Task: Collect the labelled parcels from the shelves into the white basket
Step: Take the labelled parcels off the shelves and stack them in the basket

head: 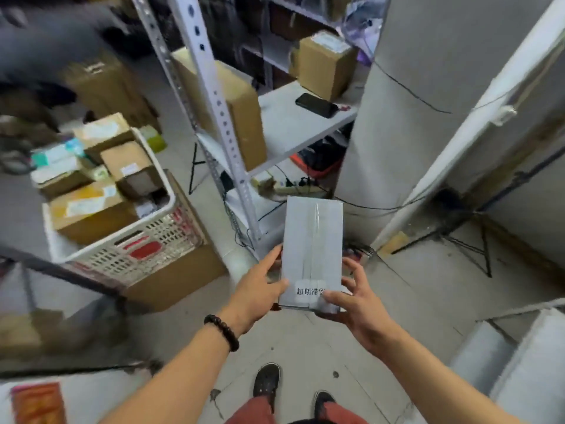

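A: Where's the grey parcel [312, 240] sitting?
B: Centre, left hand [260, 289] and right hand [357, 304] clasping its near edges; white basket [172, 194] waiting at ten o'clock
A: Handling?
B: Probably feeling stiff, light, slick; gripping both long sides is looking safest

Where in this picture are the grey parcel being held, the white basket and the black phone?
grey parcel [312, 240], head view, middle of its top face.
white basket [101, 261], head view, latticed front wall.
black phone [316, 104], head view, centre of its screen.
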